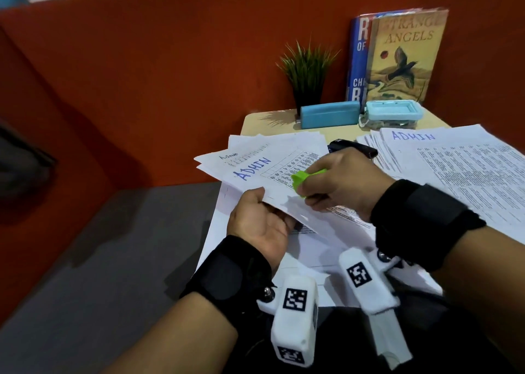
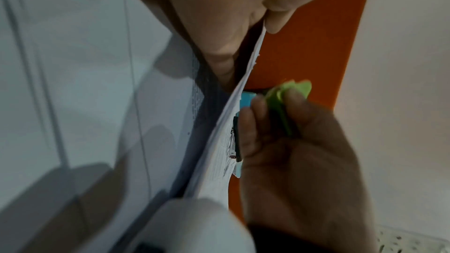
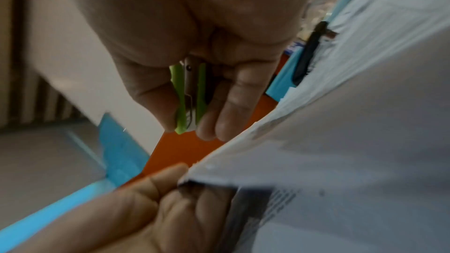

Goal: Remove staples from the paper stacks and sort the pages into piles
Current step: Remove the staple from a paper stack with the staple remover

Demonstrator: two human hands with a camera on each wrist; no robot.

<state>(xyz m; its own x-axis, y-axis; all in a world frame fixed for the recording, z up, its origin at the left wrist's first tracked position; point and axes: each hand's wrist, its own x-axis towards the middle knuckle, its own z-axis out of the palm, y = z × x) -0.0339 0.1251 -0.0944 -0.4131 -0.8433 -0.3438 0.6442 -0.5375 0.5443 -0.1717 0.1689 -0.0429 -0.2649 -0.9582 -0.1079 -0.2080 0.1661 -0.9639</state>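
Observation:
My left hand (image 1: pixel 264 206) pinches the near corner of a stapled paper stack (image 1: pixel 255 169) marked "ADMIN", thumb on top and fingers underneath, lifting it off the desk. My right hand (image 1: pixel 315 192) grips a green staple remover (image 1: pixel 304 180) just over that stack, close to the held corner. In the left wrist view the paper stack (image 2: pixel 228 122) runs edge-on between thumb and fingers, with the staple remover (image 2: pixel 287 93) beside it. In the right wrist view the staple remover (image 3: pixel 190 99) sits between thumb and fingers, its tip a little off the paper stack (image 3: pixel 340 141). No staple is visible.
A fanned pile of pages (image 1: pixel 454 169) marked "ADMIN" lies at the right. More sheets (image 1: pixel 284 260) lie under my hands. A black stapler (image 1: pixel 352 147), blue case (image 1: pixel 329 115), lidded container (image 1: pixel 392 115), plant (image 1: pixel 308 75) and books (image 1: pixel 406 55) stand behind, against an orange partition.

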